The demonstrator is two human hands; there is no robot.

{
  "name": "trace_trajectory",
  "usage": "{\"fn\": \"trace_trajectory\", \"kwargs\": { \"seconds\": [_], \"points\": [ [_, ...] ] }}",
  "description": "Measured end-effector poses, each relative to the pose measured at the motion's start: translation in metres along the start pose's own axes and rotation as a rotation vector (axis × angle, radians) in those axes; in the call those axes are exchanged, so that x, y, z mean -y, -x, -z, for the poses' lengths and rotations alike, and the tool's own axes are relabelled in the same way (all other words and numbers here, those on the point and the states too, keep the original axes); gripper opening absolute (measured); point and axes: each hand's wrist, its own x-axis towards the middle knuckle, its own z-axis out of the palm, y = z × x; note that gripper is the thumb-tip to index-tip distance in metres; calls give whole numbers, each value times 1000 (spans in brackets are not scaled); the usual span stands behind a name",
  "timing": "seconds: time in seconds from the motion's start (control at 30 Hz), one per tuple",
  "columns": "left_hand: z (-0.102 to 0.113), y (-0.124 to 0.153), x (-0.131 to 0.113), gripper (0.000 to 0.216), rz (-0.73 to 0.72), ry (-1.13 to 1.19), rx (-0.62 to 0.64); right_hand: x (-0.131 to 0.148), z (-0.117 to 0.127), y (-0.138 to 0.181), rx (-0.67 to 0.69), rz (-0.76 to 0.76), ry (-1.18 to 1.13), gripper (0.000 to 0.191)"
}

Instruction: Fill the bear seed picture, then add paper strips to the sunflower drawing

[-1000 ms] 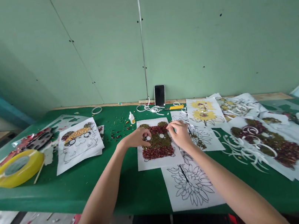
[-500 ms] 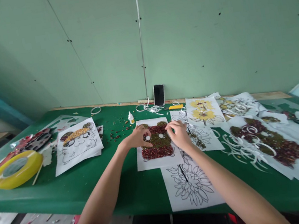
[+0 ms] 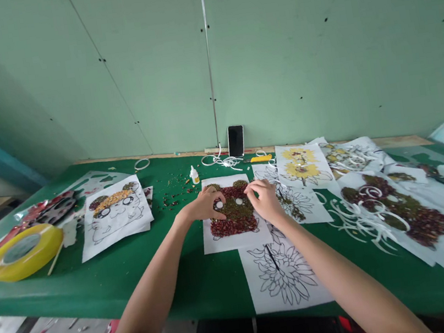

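A sheet of white paper (image 3: 237, 243) bears an animal picture (image 3: 234, 209) covered with dark red and green-brown grains, with two white round eyes. My left hand (image 3: 205, 203) rests at its upper left, thumb and fingers curved apart around the left eye, with nothing visible between them. On the right side, my right hand (image 3: 265, 198) has its fingers bent together near the right eye and ear. Whatever its fingertips may hold is too small to make out. Behind the sheet stands a small white glue bottle (image 3: 194, 175), with loose grains (image 3: 174, 198) scattered to its left.
Printed flower sheets (image 3: 284, 274) lie below and right of the picture. On the left are a hamster drawing (image 3: 118, 212) and a yellow tape roll (image 3: 22, 253). White paper strips (image 3: 359, 224) and grain pictures (image 3: 413, 216) cover the right. A phone (image 3: 236, 141) leans against the wall near a yellow cutter (image 3: 261, 159).
Both hands stay almost in place over the picture, with only slight finger shifts. The things on the table have not visibly moved.
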Motion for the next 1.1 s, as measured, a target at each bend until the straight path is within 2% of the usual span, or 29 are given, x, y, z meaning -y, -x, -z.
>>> {"fn": "trace_trajectory", "kwargs": {
  "seconds": [0.27, 0.4, 0.47, 0.57, 0.7, 0.87, 0.97, 1.1],
  "points": [
    [7, 3, 1, 46, -41, 19, -22, -1, -1, 0, 9, 9, 27, 34],
    [10, 3, 4, 35, -84, 25, -79, -1, -1, 0, 17, 12, 31, 34],
    [11, 2, 9, 28, -83, 34, -178, 0, 0, 0, 18, 23, 38, 35],
    [10, -2, 16, 20, -15, 24, -412, 5, 3, 1, 57, 94, 43, 36],
    [11, -2, 18, 24, 147, 27, -645, 17, 8, 4, 233, 273, 55, 34],
    [12, 2, 12, 28, 293, 52, -792, 29, 5, 10, 473, 418, 136, 39],
    [12, 2, 12, 29, 308, 61, -849, 32, 1, 13, 531, 451, 174, 41],
    [11, 2, 12, 29, 314, 40, -858, 34, -2, 15, 550, 458, 211, 43]
  ]
}}
